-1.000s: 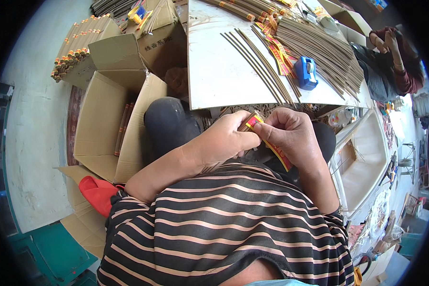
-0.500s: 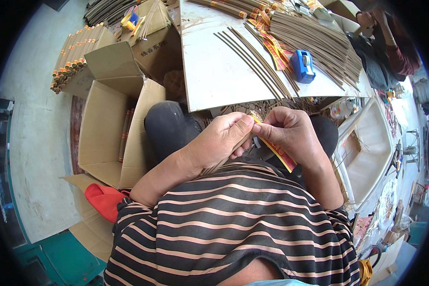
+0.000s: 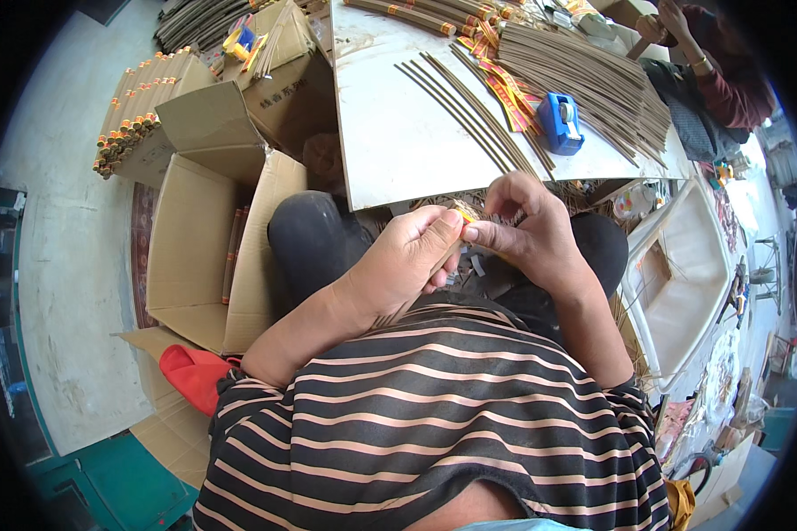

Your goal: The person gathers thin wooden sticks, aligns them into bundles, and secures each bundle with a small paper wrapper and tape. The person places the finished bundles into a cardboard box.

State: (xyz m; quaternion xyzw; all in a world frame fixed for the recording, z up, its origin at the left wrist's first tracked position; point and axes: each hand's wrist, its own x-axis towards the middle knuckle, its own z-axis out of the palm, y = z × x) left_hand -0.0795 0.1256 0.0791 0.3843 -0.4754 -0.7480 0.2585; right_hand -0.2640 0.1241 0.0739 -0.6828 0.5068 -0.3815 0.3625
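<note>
Mostly hidden label [image 3: 466, 218] between hands [image 3: 413, 254]

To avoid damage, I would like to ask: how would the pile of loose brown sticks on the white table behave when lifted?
The pile of sticks would probably spread or shed pieces, since no band is visible around it. Each stick is likely light and may snap easily, being long and very thin.

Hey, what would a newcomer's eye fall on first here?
Probably the two hands at the centre: the left hand grips a bundle of brown sticks, and the right hand has its thumb at a label near its end. Next, perhaps the bright blue tape dispenser on the white table ahead, then the open cardboard box at left.
</note>
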